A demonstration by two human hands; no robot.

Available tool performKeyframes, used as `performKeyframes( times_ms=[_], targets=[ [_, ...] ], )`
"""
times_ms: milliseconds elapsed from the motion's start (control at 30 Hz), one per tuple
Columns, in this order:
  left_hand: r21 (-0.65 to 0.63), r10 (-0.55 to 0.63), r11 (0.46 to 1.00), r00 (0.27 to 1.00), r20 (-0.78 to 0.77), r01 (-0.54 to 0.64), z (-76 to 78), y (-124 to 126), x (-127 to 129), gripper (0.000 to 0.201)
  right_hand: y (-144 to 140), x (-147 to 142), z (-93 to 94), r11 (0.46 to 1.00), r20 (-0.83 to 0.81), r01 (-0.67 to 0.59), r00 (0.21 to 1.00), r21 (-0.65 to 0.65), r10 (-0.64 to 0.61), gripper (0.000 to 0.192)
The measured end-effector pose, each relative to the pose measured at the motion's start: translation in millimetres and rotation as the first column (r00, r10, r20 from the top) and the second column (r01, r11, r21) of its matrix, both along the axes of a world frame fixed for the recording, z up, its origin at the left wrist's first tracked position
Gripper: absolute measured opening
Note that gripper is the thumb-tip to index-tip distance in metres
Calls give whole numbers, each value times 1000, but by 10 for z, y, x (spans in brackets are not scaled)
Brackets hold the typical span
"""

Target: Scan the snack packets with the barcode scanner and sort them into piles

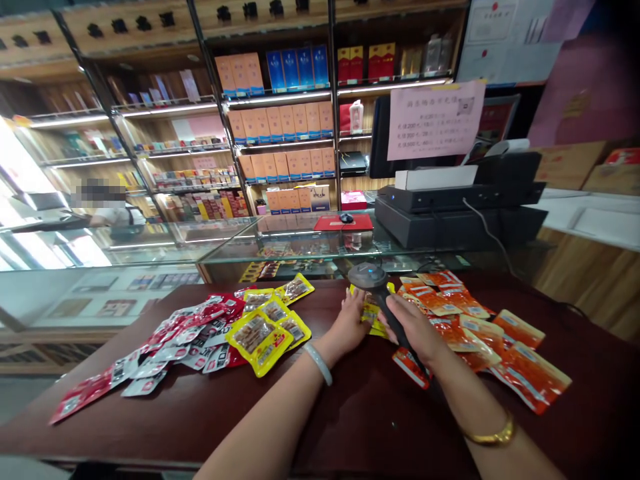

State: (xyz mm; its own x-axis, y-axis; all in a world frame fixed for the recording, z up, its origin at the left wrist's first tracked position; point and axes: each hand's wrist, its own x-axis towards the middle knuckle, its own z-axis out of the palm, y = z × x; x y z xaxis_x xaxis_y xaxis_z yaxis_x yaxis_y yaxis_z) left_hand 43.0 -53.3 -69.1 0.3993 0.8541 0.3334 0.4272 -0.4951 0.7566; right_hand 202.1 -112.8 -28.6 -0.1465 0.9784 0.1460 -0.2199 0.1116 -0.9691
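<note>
My right hand point(413, 327) is wrapped round the handle of a dark barcode scanner point(369, 275), whose head points forward over the table. Just left of it, my left hand point(353, 320) grips the left edge of a yellow snack packet point(371, 313), which the scanner partly covers. Several more yellow packets point(260, 337) lie to the left, beside a spread of red and white packets point(185, 337). Orange packets point(530, 373) are heaped right of my right hand. One small red-orange packet point(411, 367) shows under my right wrist.
The dark red-brown table point(210, 427) meets a glass counter point(300, 247). On the counter are a mouse point(346, 218) on a red pad, and a black cash register point(455, 220) with a hanging cable. Shelves of boxes point(280, 123) stand behind; a person point(113, 210) is far left.
</note>
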Motion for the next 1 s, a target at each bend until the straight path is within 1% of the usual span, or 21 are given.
performKeyframes(
  times_ms=[67, 100, 167, 200, 233, 300, 367, 400, 467, 533, 600, 700, 767, 833, 867, 933, 1000],
  targets=[
    [24, 57, 998, 992, -110, -55, 64, 22, -62, 80, 2, -8, -16, 1000, 12, 4, 1000, -11, -4, 43],
    [38, 106, 994, 983, -149, -101, 105, 44, -118, 77, 3, -14, -24, 1000, 18, 7, 1000, -20, -6, 43],
    [99, 261, 965, 937, -232, -244, 195, 103, -287, 70, 6, -27, -40, 999, 30, 1, 1000, -34, 0, 42],
    [144, 359, 933, 889, -286, -331, 238, 137, -396, 68, 7, -35, -49, 999, 36, -4, 999, -34, 5, 41],
    [197, 456, 890, 819, -348, -411, 276, 171, -517, 68, 9, -43, -61, 999, 41, -9, 999, -35, 10, 41],
    [279, 607, 792, 648, -461, -543, 324, 236, -769, 70, 16, -58, -91, 999, 50, -21, 998, -40, 23, 41],
    [295, 670, 713, 496, -552, -636, 329, 289, -990, 74, 27, -68, -130, 998, 56, -26, 998, -49, 29, 42],
    [282, 673, 687, 441, -593, -670, 318, 309, -1075, 78, 34, -71, -149, 998, 57, -28, 998, -57, 31, 42],
    [243, 642, 668, 380, -666, -703, 286, 333, -1178, 85, 44, -76, -180, 996, 52, -32, 998, -78, 36, 44],
    [224, 602, 683, 362, -711, -696, 263, 329, -1192, 89, 45, -82, -190, 994, 47, -39, 998, -98, 44, 48],
    [232, 570, 726, 377, -731, -648, 269, 292, -1139, 87, 38, -90, -181, 993, 50, -49, 997, -104, 54, 51],
    [281, 533, 803, 424, -732, -525, 326, 196, -1011, 71, 19, -105, -150, 994, 61, -66, 996, -90, 71, 52],
    [292, 503, 837, 439, -744, -464, 378, 135, -938, 53, 12, -112, -134, 995, 72, -65, 995, -79, 71, 53],
    [304, 504, 840, 438, -745, -449, 420, 99, -893, 36, 8, -117, -128, 996, 87, -61, 994, -70, 67, 54],
    [324, 522, 833, 440, -731, -449, 434, 93, -882, 32, 7, -119, -126, 996, 92, -57, 994, -65, 63, 54],
    [379, 577, 806, 459, -676, -455, 442, 101, -875, 26, 3, -121, -124, 997, 100, -56, 993, -58, 61, 54],
    [383, 595, 796, 488, -639, -469, 426, 121, -875, 29, -3, -121, -120, 996, 102, -61, 993, -67, 68, 53]
  ],
)
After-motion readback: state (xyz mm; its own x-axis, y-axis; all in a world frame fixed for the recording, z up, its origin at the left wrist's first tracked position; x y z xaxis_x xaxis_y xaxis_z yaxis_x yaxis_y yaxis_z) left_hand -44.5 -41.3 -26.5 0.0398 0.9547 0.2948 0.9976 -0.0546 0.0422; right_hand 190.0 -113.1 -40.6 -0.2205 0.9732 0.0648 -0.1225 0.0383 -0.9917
